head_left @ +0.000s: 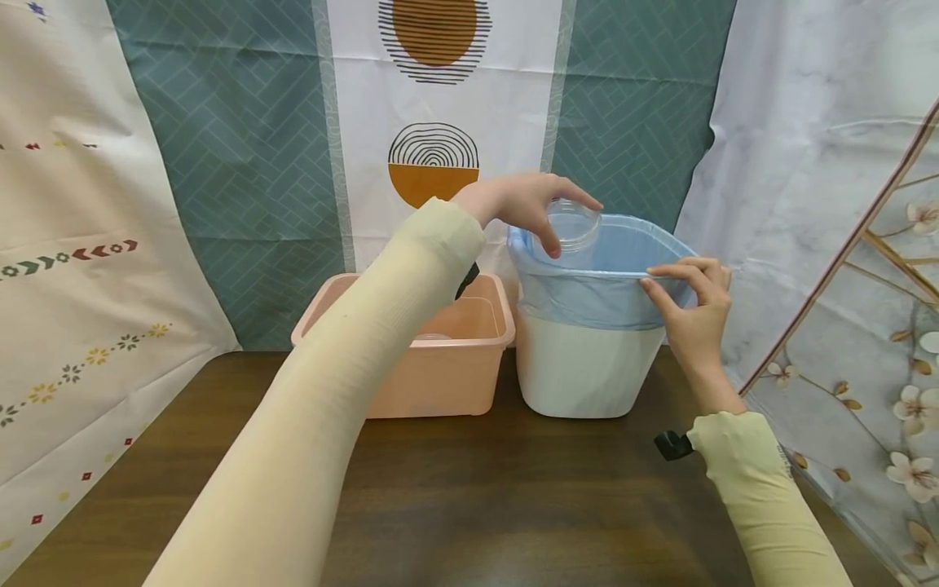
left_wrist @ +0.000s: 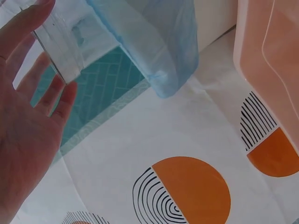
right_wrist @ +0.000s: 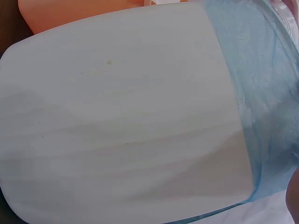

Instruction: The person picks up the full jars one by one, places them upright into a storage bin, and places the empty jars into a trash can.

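My left hand (head_left: 517, 204) grips a clear round plastic container (head_left: 575, 236) by its rim, over the mouth of a white trash bin (head_left: 587, 367). In the left wrist view the thumb and fingertips lie against the edge of the container (left_wrist: 60, 46). A blue trash bag (head_left: 587, 300) lines the bin and folds down over its outside. At the bin's right front edge, my right hand (head_left: 697, 302) pinches the lined rim between thumb and fingers. The right wrist view shows mostly the bin's wall (right_wrist: 121, 112) and the bag (right_wrist: 261, 84), with little of the hand.
Left of the bin stands a peach plastic tub (head_left: 440, 379), partly behind my left arm. Something clear (head_left: 433, 336) lies inside it. Both stand on a dark wooden table (head_left: 499, 497), with patterned cloths (head_left: 271, 147) hanging behind and at the sides.
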Tool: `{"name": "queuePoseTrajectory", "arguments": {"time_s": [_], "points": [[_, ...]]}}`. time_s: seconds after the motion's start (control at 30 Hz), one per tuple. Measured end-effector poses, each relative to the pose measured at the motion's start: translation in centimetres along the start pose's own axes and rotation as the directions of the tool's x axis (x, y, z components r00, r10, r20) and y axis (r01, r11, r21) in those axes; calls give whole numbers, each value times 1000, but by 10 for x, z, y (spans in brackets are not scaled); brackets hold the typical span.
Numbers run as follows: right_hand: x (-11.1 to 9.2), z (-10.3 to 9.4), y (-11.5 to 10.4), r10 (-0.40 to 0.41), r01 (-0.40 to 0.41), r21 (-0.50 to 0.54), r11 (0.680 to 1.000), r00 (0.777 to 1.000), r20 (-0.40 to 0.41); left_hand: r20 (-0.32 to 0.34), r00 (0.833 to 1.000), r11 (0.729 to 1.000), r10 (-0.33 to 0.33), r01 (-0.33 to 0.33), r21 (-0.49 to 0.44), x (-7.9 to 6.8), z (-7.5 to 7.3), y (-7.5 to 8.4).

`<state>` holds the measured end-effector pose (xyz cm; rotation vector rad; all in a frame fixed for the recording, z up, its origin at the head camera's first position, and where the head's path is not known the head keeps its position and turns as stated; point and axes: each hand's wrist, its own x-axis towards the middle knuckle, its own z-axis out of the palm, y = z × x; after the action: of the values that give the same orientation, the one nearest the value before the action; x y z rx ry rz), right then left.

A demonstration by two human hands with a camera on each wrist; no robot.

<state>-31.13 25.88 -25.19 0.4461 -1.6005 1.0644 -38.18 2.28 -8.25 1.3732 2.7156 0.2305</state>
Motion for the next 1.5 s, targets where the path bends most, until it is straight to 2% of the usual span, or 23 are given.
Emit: {"name": "queuePoseTrajectory", "arguments": {"time_s": [0.27,0.57,1.1,1.23,1.37,1.5], "points": [[1,-1,-3,-27,27,-1,1000,1000,9,-13,1000,999,-12,12,-50,3,5,-2],[0,0,-6,-12,12,-1,1000,1000,4,-3,1000,998,-21,21,-66,6,11,-6],[1,-1,13,-11,11,-8,1000,1000,-2,-1,1000,998,-11,11,-58,6,12,-11],[1,0,11,-16,16,-1,1000,1000,-3,5,1000,1000,-18,19,-17,5,14,-13],[0,0,5,-13,13,1,1000,1000,-9,-23,1000,1000,-3,3,-15,1,18,-16],[0,0,2,-9,9,1,1000,1000,-7,-94,994,997,54,-59,-45,-8,24,-23]]}}
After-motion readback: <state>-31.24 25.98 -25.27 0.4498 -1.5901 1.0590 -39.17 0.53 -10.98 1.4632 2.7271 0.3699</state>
